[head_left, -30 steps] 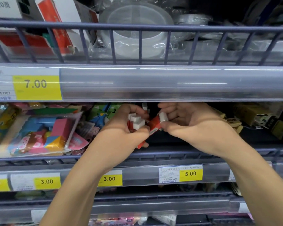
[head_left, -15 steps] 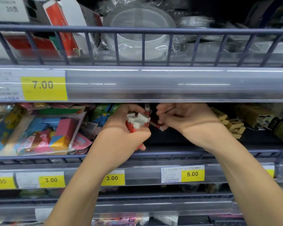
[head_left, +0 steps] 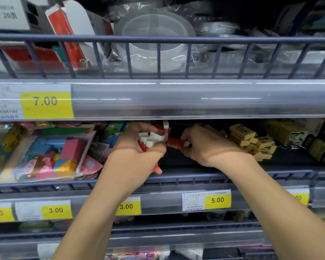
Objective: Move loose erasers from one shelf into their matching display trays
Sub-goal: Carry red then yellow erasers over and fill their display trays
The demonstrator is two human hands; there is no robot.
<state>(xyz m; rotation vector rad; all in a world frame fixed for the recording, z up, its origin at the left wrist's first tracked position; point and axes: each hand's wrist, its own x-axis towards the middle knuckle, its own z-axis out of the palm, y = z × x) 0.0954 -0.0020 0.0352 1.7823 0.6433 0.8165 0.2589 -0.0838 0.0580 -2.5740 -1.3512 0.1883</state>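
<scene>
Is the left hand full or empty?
Full: the left hand grips a bunch of red-and-white erasers, white ends sticking up.

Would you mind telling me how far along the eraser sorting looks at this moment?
Partway, still collecting. Done: the left hand already grips a bunch of red-and-white erasers. In hand: the right hand pinches another red eraser beside that bunch, above the dark shelf floor. Left: no display tray is visible, so nothing looks placed; tan erasers lie loose at right.
</scene>
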